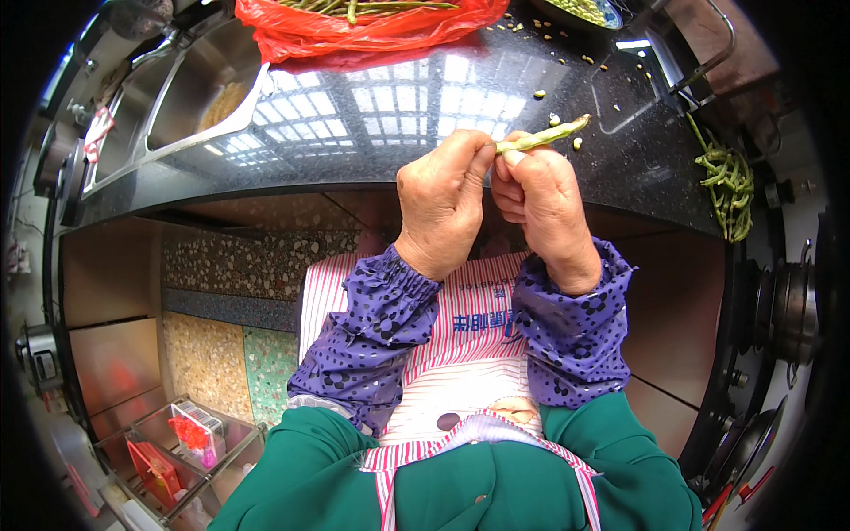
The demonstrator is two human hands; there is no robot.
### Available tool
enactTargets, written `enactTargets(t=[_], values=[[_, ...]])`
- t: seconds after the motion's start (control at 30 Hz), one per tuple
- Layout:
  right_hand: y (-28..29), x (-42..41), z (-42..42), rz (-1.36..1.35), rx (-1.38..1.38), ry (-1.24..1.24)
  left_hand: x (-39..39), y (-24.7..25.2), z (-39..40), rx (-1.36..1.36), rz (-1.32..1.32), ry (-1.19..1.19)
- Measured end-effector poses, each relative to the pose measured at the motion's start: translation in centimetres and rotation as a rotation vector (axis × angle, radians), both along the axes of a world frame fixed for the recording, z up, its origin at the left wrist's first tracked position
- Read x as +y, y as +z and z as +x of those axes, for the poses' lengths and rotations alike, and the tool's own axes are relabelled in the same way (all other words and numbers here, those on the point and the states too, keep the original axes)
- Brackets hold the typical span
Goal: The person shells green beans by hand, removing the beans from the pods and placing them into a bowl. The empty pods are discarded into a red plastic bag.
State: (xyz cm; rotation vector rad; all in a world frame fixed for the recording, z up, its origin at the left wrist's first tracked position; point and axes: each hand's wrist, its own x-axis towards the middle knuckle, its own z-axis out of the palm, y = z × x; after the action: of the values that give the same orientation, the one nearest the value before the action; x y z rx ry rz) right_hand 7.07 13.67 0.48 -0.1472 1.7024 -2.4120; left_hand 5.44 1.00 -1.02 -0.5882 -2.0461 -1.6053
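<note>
Both of my hands meet over the front edge of a dark, glossy stone countertop. My left hand pinches the near end of a green bean pod. My right hand holds the same pod between thumb and fingers, and its browned tip points up to the right. Pale loose beans lie on the counter just beyond the pod. A red plastic bag with long pods in it is at the top, and a bowl of shelled beans stands at the top right.
A steel sink is set into the counter at the left. Empty-looking green pods are heaped at the right edge. Pots are at the far right, and a wire-frame rack with baskets stands at the lower left.
</note>
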Motion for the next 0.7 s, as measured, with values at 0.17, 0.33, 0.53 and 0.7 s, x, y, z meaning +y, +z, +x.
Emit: enactTargets(t=[0.17,0.33,0.53,0.7], values=[[0.17,0.42,0.05,0.089,0.007,0.055,-0.09,-0.19,-0.38,0.054,-0.011,0.023],[0.31,-0.12,0.19,0.063,-0.013,0.038,-0.28,-0.12,-0.32,0.051,-0.015,0.021],[0.12,0.16,0.16,0.061,0.018,0.008,-0.09,-0.03,-0.15,0.045,0.034,-0.049],[-0.07,0.29,0.05,0.065,0.018,-0.002,-0.23,-0.23,-0.23,0.037,-0.009,-0.045]])
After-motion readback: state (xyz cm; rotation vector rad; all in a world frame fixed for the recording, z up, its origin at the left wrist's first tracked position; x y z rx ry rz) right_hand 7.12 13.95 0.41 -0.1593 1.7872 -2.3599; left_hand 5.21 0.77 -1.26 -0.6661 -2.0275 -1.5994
